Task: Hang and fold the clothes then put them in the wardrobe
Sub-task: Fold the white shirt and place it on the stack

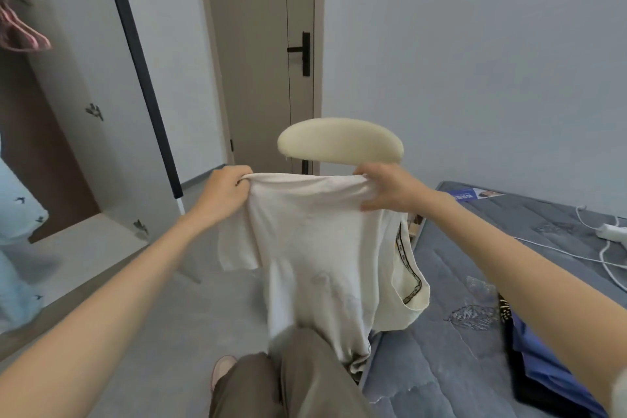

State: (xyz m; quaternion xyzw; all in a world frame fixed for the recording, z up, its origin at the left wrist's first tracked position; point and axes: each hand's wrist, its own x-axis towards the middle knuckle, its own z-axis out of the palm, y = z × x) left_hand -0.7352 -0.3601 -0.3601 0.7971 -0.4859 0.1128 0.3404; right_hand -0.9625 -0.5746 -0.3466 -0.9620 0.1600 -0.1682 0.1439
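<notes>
A soft cream T-shirt hangs in the air in front of the person, stretched flat along its top edge and falling in loose folds. Its lower end drapes over the person's olive trousers beside the edge of the bed. A black printed band trims the neckline, which shows on the right side. The left hand grips one top corner with its fingers curled round the bunched cloth. The right hand pinches the other corner, thumb beneath and fingers over the hem. Just behind the shirt is a padded, rounded, oblong chair back in a matching cream. The bed is a grey quilted mattress carrying a thin white cable and a crumpled blue garment. At left the wardrobe stands open, its pale door dotted with small bird motifs and pink hangers inside. A beige door with a black lever handle stands beyond.
</notes>
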